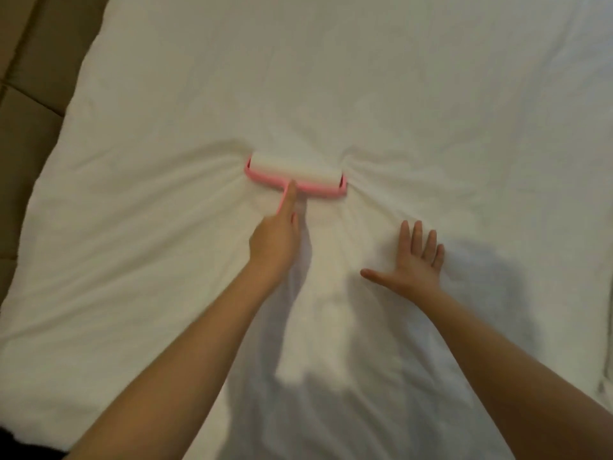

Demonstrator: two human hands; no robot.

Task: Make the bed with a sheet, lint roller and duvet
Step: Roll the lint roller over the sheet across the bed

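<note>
The left hand point(275, 240) is gripping the pink handle of the lint roller point(296, 176), which is lying in the middle of the white sheet point(398, 94). The right hand point(414, 260) is resting flat and released on the sheet. The cloth is soft and is bunching at the roller, so light pressure seems best.
</note>
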